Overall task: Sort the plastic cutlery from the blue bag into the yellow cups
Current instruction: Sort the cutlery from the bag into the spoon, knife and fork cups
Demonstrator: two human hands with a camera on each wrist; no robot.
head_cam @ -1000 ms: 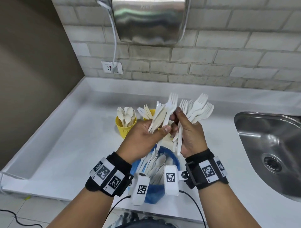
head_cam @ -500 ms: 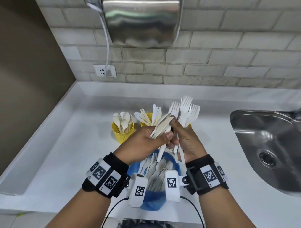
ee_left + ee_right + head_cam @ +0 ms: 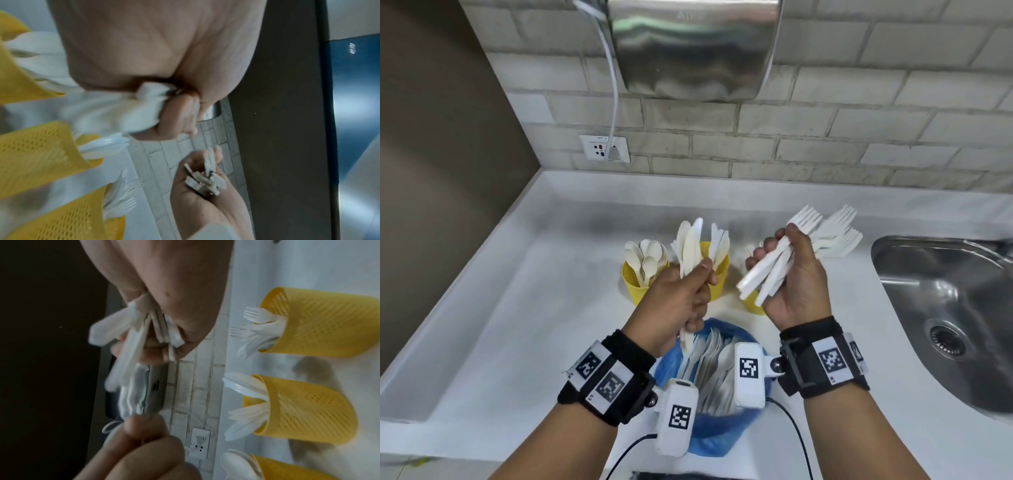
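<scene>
My left hand (image 3: 697, 286) grips a bunch of white plastic knives (image 3: 688, 245), blades up, in front of the middle yellow cup (image 3: 720, 274), which holds knives. My right hand (image 3: 782, 255) grips a bundle of white forks (image 3: 828, 233), tines pointing up and right, above the right yellow cup (image 3: 751, 303), which it mostly hides. The right wrist view shows forks in that cup (image 3: 320, 324). The left yellow cup (image 3: 633, 286) holds spoons. The blue bag (image 3: 722, 425) stands open below my wrists with several white pieces inside.
A steel sink (image 3: 945, 308) is sunk into the white counter (image 3: 517, 325) at the right. A metal hand dryer (image 3: 691, 48) hangs on the brick wall, and its cable runs to a socket (image 3: 604, 148). The counter has a raised edge along its left side.
My hands were together over the bag with the cutlery bunched. They have pulled apart: the right hand went right with the forks, and the left keeps the knives.
</scene>
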